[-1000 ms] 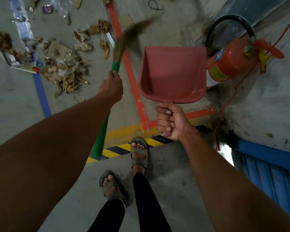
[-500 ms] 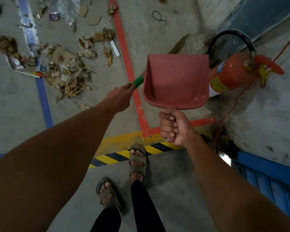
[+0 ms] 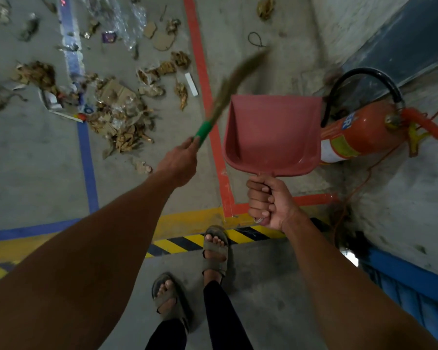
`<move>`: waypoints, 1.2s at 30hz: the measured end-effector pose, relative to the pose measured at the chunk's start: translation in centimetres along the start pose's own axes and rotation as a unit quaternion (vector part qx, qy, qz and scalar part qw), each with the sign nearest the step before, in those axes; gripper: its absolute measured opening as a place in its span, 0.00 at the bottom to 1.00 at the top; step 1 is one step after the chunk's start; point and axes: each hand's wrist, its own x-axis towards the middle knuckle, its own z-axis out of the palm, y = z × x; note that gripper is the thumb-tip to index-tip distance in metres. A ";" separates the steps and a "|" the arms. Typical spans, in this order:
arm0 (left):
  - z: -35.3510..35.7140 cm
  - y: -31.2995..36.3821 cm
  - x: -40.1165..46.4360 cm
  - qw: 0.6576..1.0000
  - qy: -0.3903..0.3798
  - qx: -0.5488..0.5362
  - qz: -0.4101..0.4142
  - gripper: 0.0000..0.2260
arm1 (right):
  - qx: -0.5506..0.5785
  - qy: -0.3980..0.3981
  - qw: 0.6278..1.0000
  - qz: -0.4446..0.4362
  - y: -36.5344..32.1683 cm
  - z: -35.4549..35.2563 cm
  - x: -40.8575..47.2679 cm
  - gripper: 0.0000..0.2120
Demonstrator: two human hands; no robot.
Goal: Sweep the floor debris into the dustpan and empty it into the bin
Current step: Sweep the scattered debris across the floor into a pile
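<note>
My right hand (image 3: 268,202) grips the handle of a red dustpan (image 3: 271,133), held up in the air with its empty scoop facing me. My left hand (image 3: 178,161) is closed on the green handle of a broom (image 3: 220,97), whose blurred bristles point up and to the right above the floor. A heap of torn cardboard and paper debris (image 3: 116,114) lies on the concrete floor left of the broom, with more scraps scattered beyond it. No bin is in sight.
A red fire extinguisher (image 3: 359,132) lies against the wall on the right, with an orange cable (image 3: 359,183) running down beside it. Red, blue and yellow-black tape lines cross the floor. My sandalled feet (image 3: 215,248) stand at the striped line.
The broom head swung from behind the dustpan back to the left and up. The view has advanced towards the debris, and my left hand has risen slightly.
</note>
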 end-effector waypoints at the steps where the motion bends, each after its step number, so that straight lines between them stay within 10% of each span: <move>1: 0.4 -0.7 -0.3 0.999 -0.026 0.005 0.024 0.27 | -0.005 0.005 1.000 0.002 0.0 0.4 0.2 0.19; 6: 0.1 -3.8 -1.2 0.992 -0.118 0.007 -0.051 0.22 | -0.027 0.005 1.000 0.015 0.5 1.6 1.6 0.20; 13: -4.5 -8.4 0.2 0.963 0.027 -0.031 -0.266 0.18 | -0.033 0.008 0.998 0.049 2.4 2.7 3.1 0.20; 20: -6.0 -10.9 -3.4 0.967 0.127 -0.126 -0.180 0.26 | -0.048 0.021 0.997 0.056 2.7 5.1 4.1 0.20; 27: -2.9 -11.2 -7.4 0.978 -0.054 -0.167 -0.116 0.25 | -0.071 0.005 0.995 0.066 2.6 7.3 5.4 0.20; 36: -5.7 -15.2 -5.6 0.961 0.018 -0.097 -0.257 0.22 | -0.080 0.027 0.994 0.072 5.1 8.8 7.2 0.20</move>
